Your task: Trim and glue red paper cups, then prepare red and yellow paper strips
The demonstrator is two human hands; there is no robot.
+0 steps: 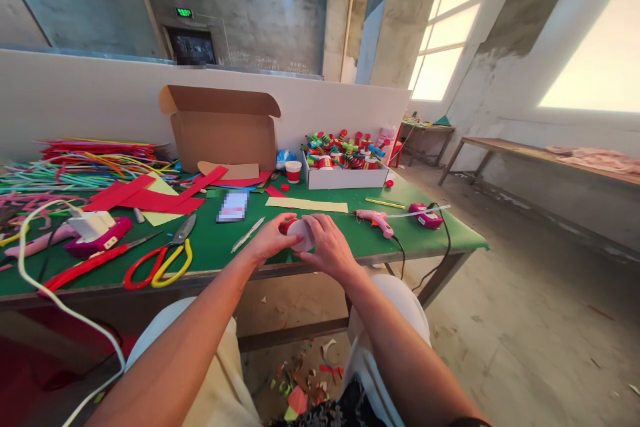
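Note:
Near the table's front edge, my left hand [273,238] and my right hand [327,245] close round a small paper cup [303,237] from either side. Its pale round end faces me, and a bit of red shows by the left fingers. Left of my hands lies a white pen-like tool [247,235]. A pink glue gun [376,221] rests on its side to the right, with a clear glue stick out of its back. Beyond my fingers a pale yellow paper strip [307,205] lies flat on the green table top [270,260].
Scissors [159,267], a red-handled pointed tool [93,269], a phone [233,205] and red paper strips [150,198] lie leftward. Behind stand an open cardboard box [225,137], a red-banded cup [293,172] and a white box [346,178] of colourful pieces. Cables hang over the edge.

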